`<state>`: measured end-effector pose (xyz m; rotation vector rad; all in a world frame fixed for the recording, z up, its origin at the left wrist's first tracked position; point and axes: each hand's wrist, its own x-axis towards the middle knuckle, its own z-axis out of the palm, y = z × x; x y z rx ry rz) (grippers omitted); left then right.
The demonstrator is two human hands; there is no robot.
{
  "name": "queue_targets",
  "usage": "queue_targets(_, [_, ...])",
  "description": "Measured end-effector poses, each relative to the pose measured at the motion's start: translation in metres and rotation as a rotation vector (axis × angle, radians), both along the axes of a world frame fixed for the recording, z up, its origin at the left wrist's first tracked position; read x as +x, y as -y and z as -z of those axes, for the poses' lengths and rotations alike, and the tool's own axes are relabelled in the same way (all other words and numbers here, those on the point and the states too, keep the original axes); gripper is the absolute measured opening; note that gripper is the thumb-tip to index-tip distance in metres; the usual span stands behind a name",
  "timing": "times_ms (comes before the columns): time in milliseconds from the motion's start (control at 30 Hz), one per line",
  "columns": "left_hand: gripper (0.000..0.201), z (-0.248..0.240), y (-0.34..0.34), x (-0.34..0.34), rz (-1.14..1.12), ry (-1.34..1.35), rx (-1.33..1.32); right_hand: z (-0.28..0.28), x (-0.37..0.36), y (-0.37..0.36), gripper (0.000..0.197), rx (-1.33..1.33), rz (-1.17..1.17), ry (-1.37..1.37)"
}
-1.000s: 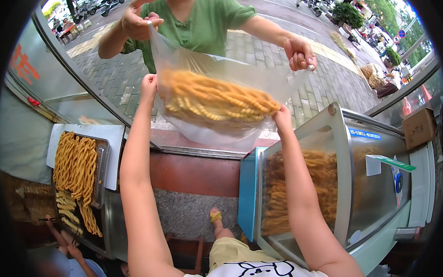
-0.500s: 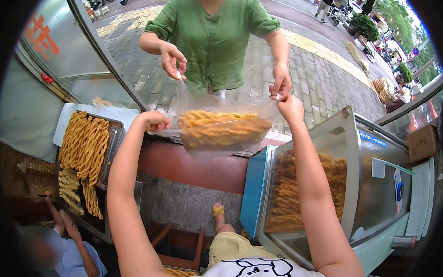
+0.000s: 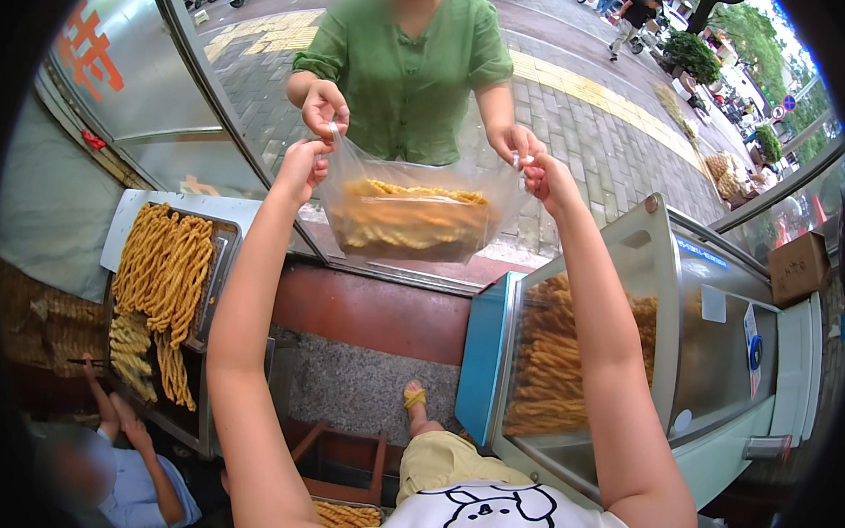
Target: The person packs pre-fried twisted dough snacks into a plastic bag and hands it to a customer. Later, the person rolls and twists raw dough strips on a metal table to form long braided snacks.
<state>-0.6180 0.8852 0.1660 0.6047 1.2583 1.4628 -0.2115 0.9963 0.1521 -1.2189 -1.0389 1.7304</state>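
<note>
A clear plastic bag [image 3: 347, 232] hangs stretched out in front of me at the doorway. Fried dough twists [image 3: 429, 197] fill its lower part. At its upper left corner my left hand [image 3: 301, 170] is closed, fingertips pinched on the edge. My right hand [image 3: 552, 183] pinches the upper right corner. A person in a green shirt [image 3: 400, 88] faces me and grips the same two corners, one hand [image 3: 326, 109] beside my left fingers and the other hand [image 3: 514, 143] against my right ones.
Fried twists [image 3: 167, 268] lie on a metal tray at left, near a seated person in light blue [image 3: 137, 488]. On the right stands a glass display case [image 3: 667, 330] of twists, with a cardboard box [image 3: 799, 268] beyond. A brown stool [image 3: 378, 470] is below.
My left hand has risen from the bag's left side to its upper corner. The bag has moved slightly up and left, and the green-shirted person's hands have come closer together.
</note>
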Motion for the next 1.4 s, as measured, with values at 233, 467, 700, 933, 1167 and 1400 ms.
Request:
queue_targets(233, [0.016,0.007,-0.021,0.01,0.133,-0.014,-0.165,-0.011,-0.022,-0.021,0.016,0.129,0.015,0.31])
queue_targets(467, [0.015,0.048,-0.054,0.001,0.141,0.114,-0.174,0.032,-0.009,-0.075,0.019,0.202,0.079,0.431])
queue_targets(700, [0.013,0.065,-0.06,0.0,0.083,0.024,-0.098,0.013,-0.025,-0.041,0.026,0.182,0.028,0.509])
queue_targets(933, [0.016,0.096,-0.066,0.049,0.09,0.014,-0.036,-0.09,-0.031,0.0,0.035,0.42,-0.347,0.788])
queue_targets(1167, [0.045,0.071,-0.003,0.149,0.263,0.196,-0.005,-0.243,-0.025,0.11,0.03,1.177,-0.678,1.441])
queue_targets(1400, [0.033,0.004,0.153,0.232,0.199,0.272,0.13,-0.353,0.06,0.287,0.015,1.743,-0.634,1.714])
